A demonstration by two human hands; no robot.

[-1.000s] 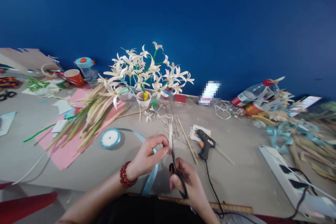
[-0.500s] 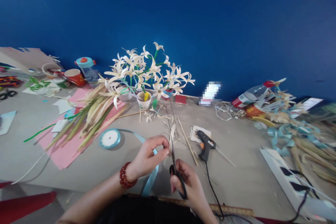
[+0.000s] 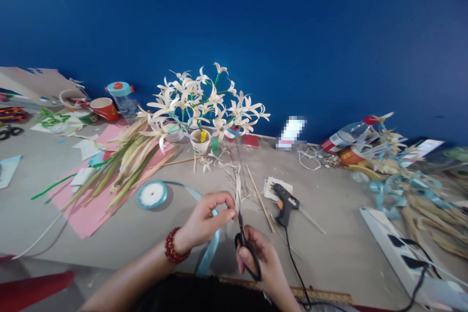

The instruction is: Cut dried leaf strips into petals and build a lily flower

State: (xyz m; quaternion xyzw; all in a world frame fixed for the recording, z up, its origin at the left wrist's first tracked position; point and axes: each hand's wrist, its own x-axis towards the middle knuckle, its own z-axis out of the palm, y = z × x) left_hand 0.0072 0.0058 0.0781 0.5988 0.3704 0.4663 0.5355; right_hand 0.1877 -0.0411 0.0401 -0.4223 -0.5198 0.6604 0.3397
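My right hand (image 3: 260, 252) grips a pair of scissors (image 3: 242, 226) by its black handles, blades pointing away from me. Beside the blades my left hand (image 3: 208, 214), with a red bead bracelet (image 3: 171, 245) on its wrist, pinches a narrow pale strip of husk (image 3: 238, 185) between thumb and finger. The strip lies along the scissors, so where they touch is hard to make out. Light blue ribbon (image 3: 209, 256) hangs behind the left hand and runs back to its spool (image 3: 152, 194); whether the fingers also hold it is hidden.
Pale flowers (image 3: 199, 90) stand in paper cups (image 3: 200, 145) at the back. Corn husks (image 3: 127, 163) lie on pink paper (image 3: 82, 212) at left. A hot glue gun (image 3: 286, 204) with trailing cable, thin sticks (image 3: 259, 197) and a power strip (image 3: 387, 248) are to the right.
The scissors and the pale strip have tilted slightly, their tips a little higher and further left. Both hands keep their holds, and the view has shifted slightly.
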